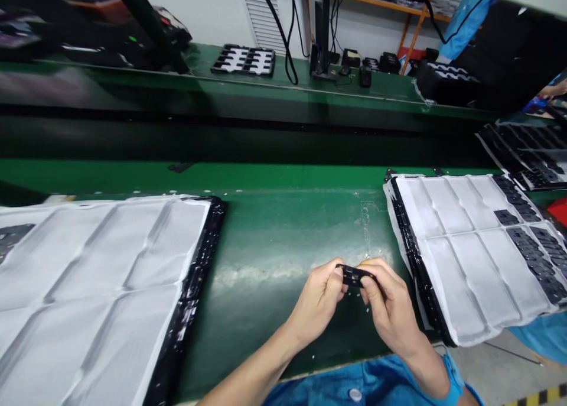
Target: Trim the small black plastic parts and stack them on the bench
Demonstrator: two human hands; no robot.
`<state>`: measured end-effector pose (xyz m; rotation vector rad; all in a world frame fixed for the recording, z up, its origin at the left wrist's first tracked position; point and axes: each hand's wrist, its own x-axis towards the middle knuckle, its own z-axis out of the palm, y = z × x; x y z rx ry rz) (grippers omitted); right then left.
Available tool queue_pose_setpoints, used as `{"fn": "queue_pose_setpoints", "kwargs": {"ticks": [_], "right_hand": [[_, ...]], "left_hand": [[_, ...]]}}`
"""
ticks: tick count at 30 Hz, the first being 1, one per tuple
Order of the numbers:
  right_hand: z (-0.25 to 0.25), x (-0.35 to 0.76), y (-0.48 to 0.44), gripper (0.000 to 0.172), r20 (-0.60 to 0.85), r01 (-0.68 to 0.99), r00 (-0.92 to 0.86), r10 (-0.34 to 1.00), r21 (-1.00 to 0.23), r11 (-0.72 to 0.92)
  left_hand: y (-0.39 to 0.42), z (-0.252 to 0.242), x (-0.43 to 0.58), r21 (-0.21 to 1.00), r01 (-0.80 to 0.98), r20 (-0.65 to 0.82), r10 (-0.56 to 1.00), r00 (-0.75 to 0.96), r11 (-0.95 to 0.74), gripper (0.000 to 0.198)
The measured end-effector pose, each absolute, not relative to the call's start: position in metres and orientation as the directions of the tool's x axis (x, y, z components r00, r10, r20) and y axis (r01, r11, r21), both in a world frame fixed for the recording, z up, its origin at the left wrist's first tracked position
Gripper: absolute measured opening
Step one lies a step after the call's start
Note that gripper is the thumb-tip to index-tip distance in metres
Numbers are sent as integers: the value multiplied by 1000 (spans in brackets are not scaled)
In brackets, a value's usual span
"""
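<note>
My left hand (316, 296) and right hand (390, 299) pinch opposite ends of a small black oblong part (353, 276), seemingly plastic, above the glossy green tabletop (274, 240).

Small black oblong part (353, 276) partly hidden from us by fingers (371, 292), white-topped black tray stack (195, 288) cut off left

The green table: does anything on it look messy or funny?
Yes, a little. Tiny white specks are scattered like crumbs on the shiny green tabletop, near the right hand. A small flat black piece also looks stray: it lies by itself beyond the big white tray with black edges at left.
</note>
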<state>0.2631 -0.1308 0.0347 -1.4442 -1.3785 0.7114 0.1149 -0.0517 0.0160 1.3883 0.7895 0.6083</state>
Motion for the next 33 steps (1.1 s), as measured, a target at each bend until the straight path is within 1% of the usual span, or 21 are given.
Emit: {"fn": "queue_pose_setpoints", "kwargs": {"ticks": [4, 6, 8, 12, 14, 15, 17, 19, 21, 26, 30, 33], "right_hand": [[33, 264, -133, 22, 159, 307, 244, 957, -948, 79], [32, 266, -135, 22, 142, 280, 302, 943, -958, 55], [33, 269, -137, 23, 143, 286, 367, 919, -958, 35], [37, 275, -140, 26, 141, 289, 432, 891, -957, 12], [39, 277, -143, 27, 117, 257, 445, 888, -966, -1], [39, 278, -144, 28, 102, 239, 452, 886, -971, -10], [39, 280, -146, 29, 72, 206, 465, 882, -978, -29], [38, 281, -147, 30, 44, 183, 470, 882, -982, -48], [36, 282, -147, 31, 31, 175, 458, 888, -983, -56], [35, 280, -146, 29, 70, 245, 422, 904, -969, -39], [34, 277, -146, 27, 118, 286, 389, 914, -958, 1], [32, 275, -145, 25, 131, 290, 373, 918, -957, 18]], "left_hand": [[-53, 20, 116, 992, 75, -122, 743, 658, 96, 33], [-54, 20, 116, 994, 91, -102, 700, 707, 54, 28], [-54, 17, 118, 991, 131, -81, 679, 730, -24, 23], [-50, 11, 126, 940, 250, -7, 722, 692, -230, 22], [-46, 12, 129, 918, 255, 43, 714, 699, -304, 23], [-43, 14, 129, 921, 241, 53, 710, 702, -307, 22], [-38, 21, 127, 961, 186, 17, 712, 702, -206, 20], [-35, 29, 125, 993, 109, -47, 739, 672, -37, 29], [-35, 37, 126, 995, 56, -95, 758, 645, 78, 35], [-42, 45, 142, 993, 33, -109, 763, 637, 114, 19], [-43, 44, 147, 996, 20, -86, 811, 579, 92, 15], [-43, 41, 146, 995, 20, -95, 818, 567, 101, 16]]}}
